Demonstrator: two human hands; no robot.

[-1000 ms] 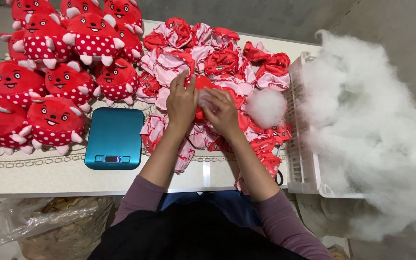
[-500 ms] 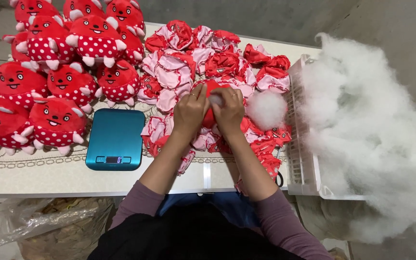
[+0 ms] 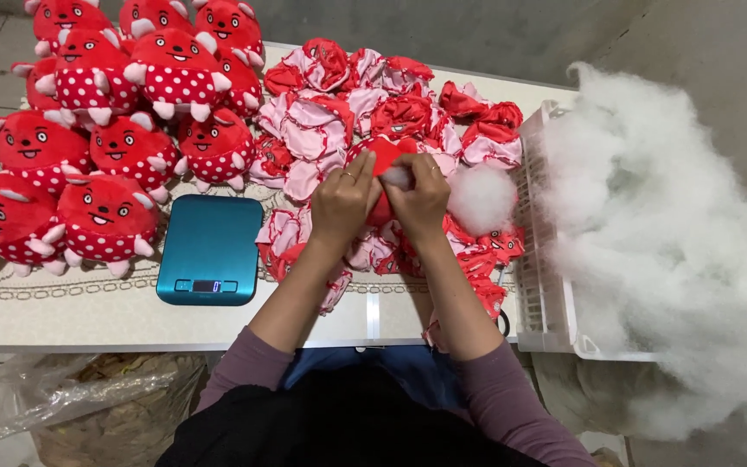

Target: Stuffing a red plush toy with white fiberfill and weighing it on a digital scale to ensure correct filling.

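Note:
My left hand and my right hand are pressed together over the middle of the table, both gripping a red plush toy skin. A tuft of white stuffing shows between my fingertips at the skin's opening. A loose ball of white stuffing lies just right of my right hand. Several unstuffed red and pink skins are heaped beneath and beyond my hands.
Several stuffed red plush toys with white dots crowd the left of the table. A teal kitchen scale sits near the front edge. A white crate piled with fluffy stuffing stands at the right. A plastic bag lies below.
My hands have come closer together on the red skin and shifted slightly nearer to me; white stuffing now shows between my fingertips.

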